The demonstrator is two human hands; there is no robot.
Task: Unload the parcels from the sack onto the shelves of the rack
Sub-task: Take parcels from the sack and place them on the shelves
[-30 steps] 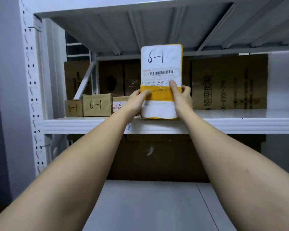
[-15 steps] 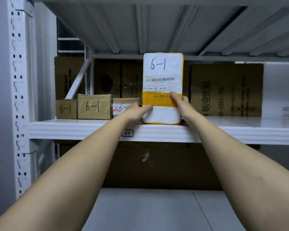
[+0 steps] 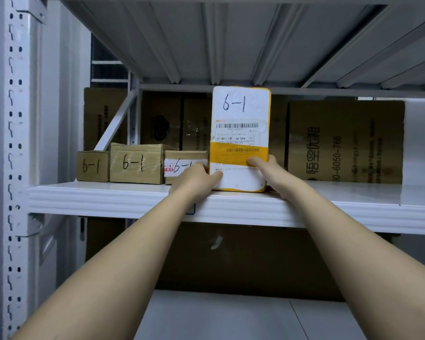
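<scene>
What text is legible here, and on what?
"6-1", handwritten: top of the yellow-and-white parcel held upright by both hands.
"J6-S04": its shipping label; the barcodes and fine print are too small to read.
"6-1": small brown box.
"6-1": middle brown box.
"6-": third box, the rest hidden by the left hand.
"6050-766": large carton, sideways; its Chinese characters are unclear.

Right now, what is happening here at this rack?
A person holds a yellow-and-white parcel marked 6-1 upright on the white shelf, left hand and right hand gripping its lower sides. Its bottom edge rests on the shelf, beside three cardboard boxes also marked 6-1.
</scene>
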